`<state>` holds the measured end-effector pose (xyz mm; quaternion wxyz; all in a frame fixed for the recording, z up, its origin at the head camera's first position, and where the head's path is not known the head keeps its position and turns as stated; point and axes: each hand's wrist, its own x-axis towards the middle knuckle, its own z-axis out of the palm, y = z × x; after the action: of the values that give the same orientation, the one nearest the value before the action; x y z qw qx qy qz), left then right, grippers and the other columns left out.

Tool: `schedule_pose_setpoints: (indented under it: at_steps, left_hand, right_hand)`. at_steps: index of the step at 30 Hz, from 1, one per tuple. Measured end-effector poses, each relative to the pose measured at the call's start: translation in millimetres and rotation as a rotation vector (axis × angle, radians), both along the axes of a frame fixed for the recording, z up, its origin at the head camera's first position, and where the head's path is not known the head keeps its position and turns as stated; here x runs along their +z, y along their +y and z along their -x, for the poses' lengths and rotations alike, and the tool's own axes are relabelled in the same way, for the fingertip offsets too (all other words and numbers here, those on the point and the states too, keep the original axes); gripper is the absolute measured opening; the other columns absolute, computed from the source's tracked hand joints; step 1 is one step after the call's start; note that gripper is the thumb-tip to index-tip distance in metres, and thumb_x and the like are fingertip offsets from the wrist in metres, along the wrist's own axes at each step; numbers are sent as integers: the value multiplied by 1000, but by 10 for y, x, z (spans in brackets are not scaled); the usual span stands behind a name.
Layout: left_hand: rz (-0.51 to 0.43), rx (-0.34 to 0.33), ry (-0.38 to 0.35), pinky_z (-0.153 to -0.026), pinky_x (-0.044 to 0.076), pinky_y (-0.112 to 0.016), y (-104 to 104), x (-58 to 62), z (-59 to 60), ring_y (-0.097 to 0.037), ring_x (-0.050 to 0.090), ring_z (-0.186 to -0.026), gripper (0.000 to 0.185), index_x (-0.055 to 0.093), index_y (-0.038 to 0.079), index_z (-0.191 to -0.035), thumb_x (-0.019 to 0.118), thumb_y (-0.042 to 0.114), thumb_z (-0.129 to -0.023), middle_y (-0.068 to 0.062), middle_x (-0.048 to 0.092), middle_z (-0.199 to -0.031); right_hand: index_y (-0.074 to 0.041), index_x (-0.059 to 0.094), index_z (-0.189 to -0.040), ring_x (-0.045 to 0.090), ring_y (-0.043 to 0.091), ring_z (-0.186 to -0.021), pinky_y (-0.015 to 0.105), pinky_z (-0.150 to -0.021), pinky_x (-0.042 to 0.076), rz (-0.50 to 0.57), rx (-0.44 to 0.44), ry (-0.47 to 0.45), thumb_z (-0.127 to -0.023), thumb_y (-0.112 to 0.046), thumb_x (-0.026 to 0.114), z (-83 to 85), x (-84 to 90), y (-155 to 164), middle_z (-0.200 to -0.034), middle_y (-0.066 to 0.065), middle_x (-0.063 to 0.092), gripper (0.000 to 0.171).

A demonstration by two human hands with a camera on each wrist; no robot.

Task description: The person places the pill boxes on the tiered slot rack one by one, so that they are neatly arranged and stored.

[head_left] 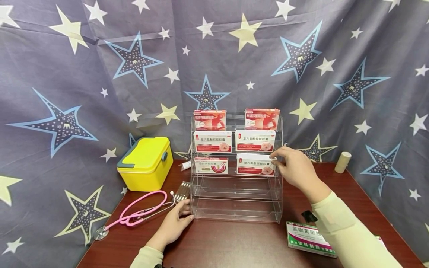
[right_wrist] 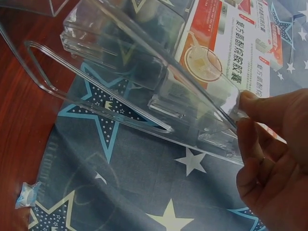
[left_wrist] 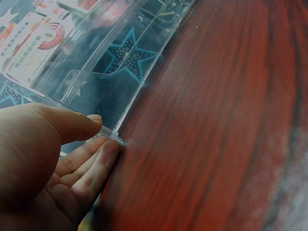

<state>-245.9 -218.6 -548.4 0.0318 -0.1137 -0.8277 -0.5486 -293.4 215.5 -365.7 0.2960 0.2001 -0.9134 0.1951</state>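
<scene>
A clear tiered display rack [head_left: 234,214] stands on the table with medicine boxes on its upper three tiers. My left hand [head_left: 174,223] is at its lower left; in the left wrist view the thumb and fingers pinch the rack's bottom corner [left_wrist: 113,134]. With thumb and fingertips my right hand [head_left: 296,167] grips the rack's right side edge [right_wrist: 211,106], close to a white-and-red medicine box [head_left: 255,165] on the third tier. A red-and-white box [head_left: 211,166] sits left of it. Two white-and-red boxes stand above, and two red boxes [head_left: 262,119] on top.
At the left are a yellow case [head_left: 144,167], a pink stethoscope [head_left: 134,216] and blister packs [head_left: 182,190] behind the rack. A green-and-white box [head_left: 308,238] lies under the right forearm. A beige roll [head_left: 342,162] stands back right. Star-patterned cloth [head_left: 214,56] hangs behind.
</scene>
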Motion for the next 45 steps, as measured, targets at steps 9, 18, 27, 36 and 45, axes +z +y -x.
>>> schedule_pose_setpoints:
  at_steps: [9, 18, 27, 36, 45]
  left_hand:
    - [-6, 0, -8, -90, 57, -32, 3, -9, 8, -31, 67, -112, 50, 57, 6, -140, 76, -1, -94, -14, 69, -116]
    - [-5, 4, -8, -89, 57, -32, 8, 3, 8, -31, 68, -112, 50, 57, 6, -140, 75, -1, -94, -14, 69, -115]
    - [7, -16, 11, -89, 58, -31, 6, 16, -14, -33, 68, -112, 49, 56, 4, -140, 75, -1, -95, -15, 69, -116]
    - [4, 2, -6, -89, 57, -31, 6, 17, -13, -31, 68, -112, 50, 56, 6, -141, 75, -1, -95, -13, 70, -116]
    - [-11, 0, -5, -89, 57, -29, 7, 4, -10, -31, 68, -112, 49, 57, 6, -139, 75, -2, -94, -13, 70, -115]
  right_hand:
    - [-18, 80, -101, 58, 17, -67, 41, -61, 46, -20, -16, -14, -89, -8, 82, -1, 4, -10, -99, -4, 74, 16]
    - [-17, 79, -99, 62, 18, -71, 44, -64, 49, -26, -11, 28, -89, -9, 81, 9, -13, -12, -99, -5, 73, 13]
    - [-16, 79, -104, 60, 15, -70, 41, -64, 47, 21, 5, 49, -87, -7, 83, -61, -20, 11, -100, -4, 72, 19]
    - [-14, 78, -107, 60, 6, -74, 19, -66, 44, 180, 48, 76, -82, -1, 87, -513, -159, 586, -92, -4, 71, 29]
    - [-8, 69, -127, 64, -5, -92, 20, -70, 53, 195, -73, -410, -87, -26, 89, -952, -825, 1722, -114, 13, 73, 48]
